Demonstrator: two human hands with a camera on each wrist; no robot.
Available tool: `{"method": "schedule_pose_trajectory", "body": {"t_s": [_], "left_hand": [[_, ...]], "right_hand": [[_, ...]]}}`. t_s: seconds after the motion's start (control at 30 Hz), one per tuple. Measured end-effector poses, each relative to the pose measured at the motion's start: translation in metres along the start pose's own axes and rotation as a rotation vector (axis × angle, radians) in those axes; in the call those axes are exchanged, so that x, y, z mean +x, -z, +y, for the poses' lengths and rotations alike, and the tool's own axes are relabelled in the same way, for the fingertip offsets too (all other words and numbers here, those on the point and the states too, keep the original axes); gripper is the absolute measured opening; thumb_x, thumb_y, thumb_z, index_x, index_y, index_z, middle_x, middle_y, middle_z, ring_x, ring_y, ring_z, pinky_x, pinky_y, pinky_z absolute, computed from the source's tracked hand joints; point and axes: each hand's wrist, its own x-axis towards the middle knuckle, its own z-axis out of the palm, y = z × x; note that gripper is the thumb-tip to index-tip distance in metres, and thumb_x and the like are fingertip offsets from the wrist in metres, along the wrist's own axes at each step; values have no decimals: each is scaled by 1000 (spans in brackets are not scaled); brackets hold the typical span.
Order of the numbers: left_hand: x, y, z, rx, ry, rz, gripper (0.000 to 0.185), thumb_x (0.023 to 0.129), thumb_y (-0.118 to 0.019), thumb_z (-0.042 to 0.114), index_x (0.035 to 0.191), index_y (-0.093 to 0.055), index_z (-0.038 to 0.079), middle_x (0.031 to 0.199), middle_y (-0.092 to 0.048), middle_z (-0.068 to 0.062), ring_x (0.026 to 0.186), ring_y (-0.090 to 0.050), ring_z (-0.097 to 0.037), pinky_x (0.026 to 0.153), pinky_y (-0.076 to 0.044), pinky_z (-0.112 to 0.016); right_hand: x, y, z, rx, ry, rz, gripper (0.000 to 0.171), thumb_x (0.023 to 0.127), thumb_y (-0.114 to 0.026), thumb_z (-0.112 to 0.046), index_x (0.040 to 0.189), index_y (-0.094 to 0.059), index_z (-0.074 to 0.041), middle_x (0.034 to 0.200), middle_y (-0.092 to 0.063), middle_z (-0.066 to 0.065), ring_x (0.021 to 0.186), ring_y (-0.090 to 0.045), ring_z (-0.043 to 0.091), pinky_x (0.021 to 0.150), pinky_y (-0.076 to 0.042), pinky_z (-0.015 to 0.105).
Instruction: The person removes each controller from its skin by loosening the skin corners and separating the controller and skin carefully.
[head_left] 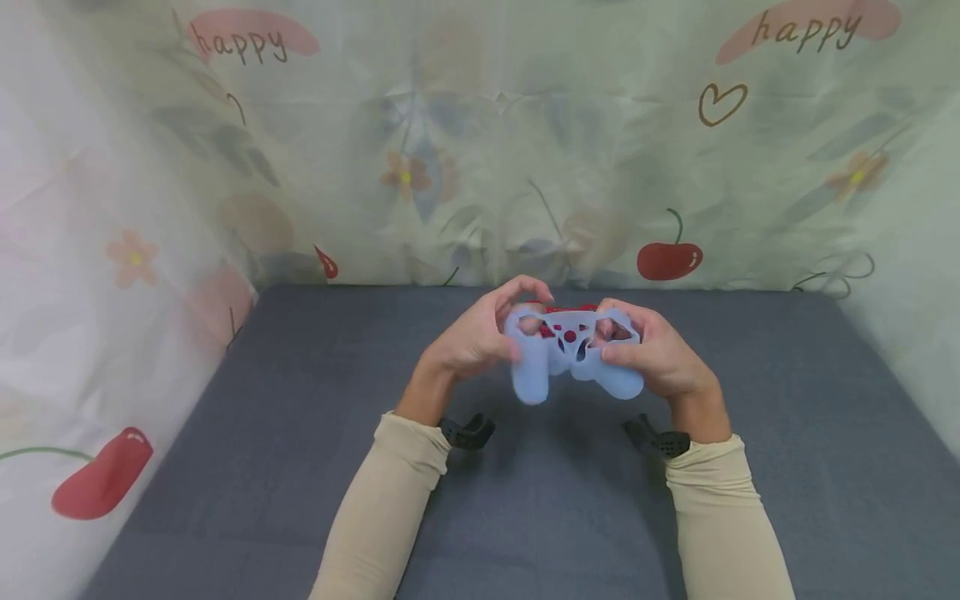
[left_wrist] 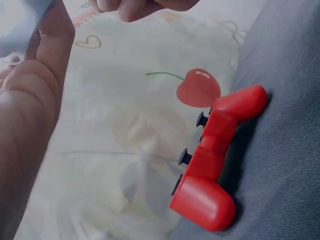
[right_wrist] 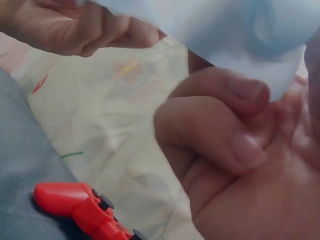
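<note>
Plainly, both hands hold a pale blue silicone cover (head_left: 573,354) up above the grey table (head_left: 225,467), near its far edge at 12 o'clock. The left hand (head_left: 476,337) curls its fingers round the cover's left grip, thumb over the top; the right hand (head_left: 660,354) wraps the right grip, thumb pressed on the front face. Through the cover's cut-out holes in the head view, red shows behind it. That red belongs to a red game controller (left_wrist: 212,160), which lies on the table against the backdrop, its black sticks pointing toward the cloth; the right wrist view shows it too (right_wrist: 80,207), at 7 o'clock beneath the hands. No brand mark can be read on controller or cover.

The cloth backdrop (head_left: 465,142) carries the word "happy" at 11 o'clock and again at 1 o'clock, a drawn heart beside the latter, and a red cherry print (head_left: 669,258) just right of the hands.
</note>
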Motion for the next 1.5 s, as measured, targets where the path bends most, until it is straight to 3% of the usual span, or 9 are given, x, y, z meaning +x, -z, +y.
{"method": "schedule_pose_trajectory", "body": {"t_s": [0.17,0.27,0.43,0.53,0.7,0.87,1.1,1.3,1.5], "left_hand": [[0,-4,3,211,101,28,42,89,-73,12,124,-50,5,91,-70,-2,83,-66,-16,77,-56,-30],[0,-5,3,278,123,68,25,95,-61,10,117,-55,2,75,-66,-2,68,-63,-17,68,-54,-31],[0,-3,3,368,100,146,11,97,-63,12,103,-60,4,60,-54,0,57,-52,-17,61,-49,-29],[1,0,2,431,108,166,16,93,-72,12,103,-61,8,68,-58,-1,63,-54,-16,62,-49,-28],[0,5,2,545,130,161,41,84,-83,11,117,-59,14,100,-61,-4,93,-60,-25,77,-54,-31],[-3,10,3,586,139,159,51,84,-81,6,128,-57,16,128,-60,-6,112,-61,-36,87,-57,-35],[-7,19,6,679,236,202,38,89,-79,15,124,-64,18,119,-64,-7,103,-65,-21,85,-56,-34],[-12,26,4,683,353,84,48,89,-79,21,134,-62,25,116,-63,-8,100,-64,-29,85,-58,-48],[-11,32,-9,689,500,1,46,86,-81,23,129,-66,30,120,-61,-8,101,-66,-28,81,-62,-42]], "right_hand": [[0,0,0,-60,-23,24,7,95,-70,-14,94,-63,-13,84,-64,-6,77,-62,12,67,-53,28],[1,1,2,-127,-69,-5,12,96,-70,-17,87,-63,-12,74,-59,-4,69,-57,13,64,-49,30],[1,4,4,-197,-139,-80,26,98,-64,-14,74,-55,-11,64,-46,1,58,-45,14,56,-42,36],[0,5,5,-177,-139,-111,27,101,-59,-13,75,-55,-7,68,-47,2,62,-45,15,61,-42,36],[-2,7,3,-335,-214,-4,9,101,-60,-16,99,-65,-9,99,-61,2,91,-59,20,80,-50,32],[-5,12,1,-426,-296,62,18,98,-67,-22,113,-64,-13,121,-61,6,107,-61,24,86,-54,33],[-10,17,-3,-464,-359,59,24,98,-69,-27,118,-64,-16,104,-68,7,96,-66,22,84,-55,32],[-11,18,-4,-436,-454,38,31,97,-70,-28,123,-64,-13,106,-71,7,94,-71,22,86,-58,34],[-9,17,-1,-468,-592,-40,42,94,-72,-35,129,-62,-14,106,-66,10,93,-66,23,81,-56,37]]}}
